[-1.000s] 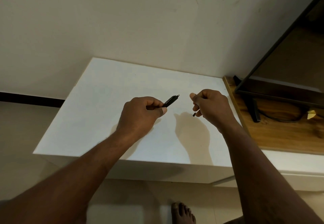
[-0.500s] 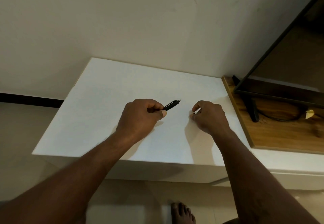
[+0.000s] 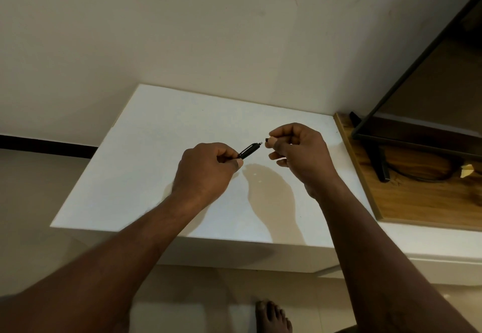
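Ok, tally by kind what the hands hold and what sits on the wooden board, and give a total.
black pen, gripped by the left hand: 1
small black piece, pinched by the right hand: 1
screen on its stand: 1
black cable: 1
pale yellow scrap: 1
Total: 5

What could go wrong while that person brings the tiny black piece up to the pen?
The small black piece is pinched only by fingertips of the right hand; it could slip, fall on the white table and perhaps roll off. The left hand grips the pen well back from its free end, so that end may wobble and miss the piece.
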The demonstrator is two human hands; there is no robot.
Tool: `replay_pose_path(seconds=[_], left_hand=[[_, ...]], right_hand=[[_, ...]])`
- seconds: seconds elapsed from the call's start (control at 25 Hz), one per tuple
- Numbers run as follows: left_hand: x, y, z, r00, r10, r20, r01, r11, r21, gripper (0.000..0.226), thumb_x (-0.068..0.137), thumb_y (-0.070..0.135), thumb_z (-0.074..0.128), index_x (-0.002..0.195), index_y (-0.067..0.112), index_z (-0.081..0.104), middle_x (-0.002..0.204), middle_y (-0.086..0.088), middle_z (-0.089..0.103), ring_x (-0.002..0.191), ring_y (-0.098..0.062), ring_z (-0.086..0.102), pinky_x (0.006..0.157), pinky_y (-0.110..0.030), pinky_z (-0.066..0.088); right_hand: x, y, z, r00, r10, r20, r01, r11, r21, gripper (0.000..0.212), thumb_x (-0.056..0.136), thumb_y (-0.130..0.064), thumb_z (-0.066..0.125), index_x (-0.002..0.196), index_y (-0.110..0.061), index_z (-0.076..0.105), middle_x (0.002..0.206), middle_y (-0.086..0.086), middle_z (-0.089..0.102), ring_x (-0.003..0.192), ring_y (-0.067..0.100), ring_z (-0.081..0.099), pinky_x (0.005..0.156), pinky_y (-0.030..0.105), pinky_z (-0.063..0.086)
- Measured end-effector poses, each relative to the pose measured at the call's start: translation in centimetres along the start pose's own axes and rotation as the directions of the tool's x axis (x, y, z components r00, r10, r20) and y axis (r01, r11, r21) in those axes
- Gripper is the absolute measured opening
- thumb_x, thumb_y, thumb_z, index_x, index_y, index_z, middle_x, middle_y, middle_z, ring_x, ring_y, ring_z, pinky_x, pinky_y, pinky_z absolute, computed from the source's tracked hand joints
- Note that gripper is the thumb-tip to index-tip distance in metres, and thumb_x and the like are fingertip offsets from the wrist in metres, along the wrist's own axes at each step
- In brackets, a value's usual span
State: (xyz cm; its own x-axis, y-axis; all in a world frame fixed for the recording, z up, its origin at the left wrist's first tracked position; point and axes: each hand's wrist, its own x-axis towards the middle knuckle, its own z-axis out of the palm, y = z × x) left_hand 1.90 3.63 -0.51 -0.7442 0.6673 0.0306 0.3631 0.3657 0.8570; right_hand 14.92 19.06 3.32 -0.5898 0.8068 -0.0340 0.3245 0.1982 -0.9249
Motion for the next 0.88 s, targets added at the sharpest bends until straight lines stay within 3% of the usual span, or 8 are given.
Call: replay_pose_path(seconds=[0.4, 0.52, 0.68, 0.88], left_hand=[[-0.17, -0.04, -0.04, 1.000, 0.002, -0.001, -0.002, 1.000, 0.013, 0.007, 0.090, 0.034, 0.077, 0.094, 0.030, 0.082, 0.083, 0.015, 0.077, 0.080, -0.004, 0.069, 0.068, -0.022, 0.051], [-0.14, 0.00, 0.00, 1.000, 0.008, 0.004, -0.008, 1.000, 0.024, 0.008, 0.090, 0.035, 0.077, 0.095, 0.030, 0.082, 0.083, 0.014, 0.077, 0.079, -0.004, 0.069, 0.065, -0.023, 0.048], [-0.14, 0.10, 0.03, 1.000, 0.016, 0.001, -0.016, 1.000, 0.021, 0.009, 0.090, 0.034, 0.077, 0.096, 0.030, 0.082, 0.083, 0.015, 0.076, 0.078, -0.003, 0.068, 0.063, -0.019, 0.044], [-0.14, 0.10, 0.03, 1.000, 0.023, 0.001, -0.023, 1.000, 0.018, 0.010, 0.090, 0.034, 0.078, 0.098, 0.029, 0.082, 0.084, 0.016, 0.076, 0.077, -0.001, 0.067, 0.063, -0.017, 0.042]], right_hand=[[-0.20, -0.18, 0.18, 0.998, -0.049, 0.041, 0.053, 0.992, -0.112, 0.014, 0.099, -0.010, 0.068, 0.098, -0.020, 0.078, 0.089, -0.003, 0.081, 0.075, 0.010, 0.077, 0.066, 0.022, 0.055], [-0.13, -0.10, 0.16, 0.998, -0.061, 0.031, 0.065, 0.989, -0.135, 0.015, 0.099, -0.009, 0.068, 0.098, -0.020, 0.078, 0.090, -0.003, 0.081, 0.079, 0.014, 0.078, 0.068, 0.022, 0.055], [-0.23, -0.07, 0.30, 0.996, -0.066, 0.066, 0.076, 0.984, -0.159, 0.020, 0.100, -0.009, 0.068, 0.096, -0.025, 0.079, 0.089, -0.006, 0.080, 0.077, 0.007, 0.077, 0.066, 0.020, 0.056], [-0.28, -0.13, 0.42, 0.995, -0.079, 0.062, 0.088, 0.983, -0.163, 0.017, 0.099, -0.011, 0.069, 0.101, -0.025, 0.079, 0.093, -0.002, 0.080, 0.078, 0.009, 0.078, 0.069, 0.027, 0.058]])
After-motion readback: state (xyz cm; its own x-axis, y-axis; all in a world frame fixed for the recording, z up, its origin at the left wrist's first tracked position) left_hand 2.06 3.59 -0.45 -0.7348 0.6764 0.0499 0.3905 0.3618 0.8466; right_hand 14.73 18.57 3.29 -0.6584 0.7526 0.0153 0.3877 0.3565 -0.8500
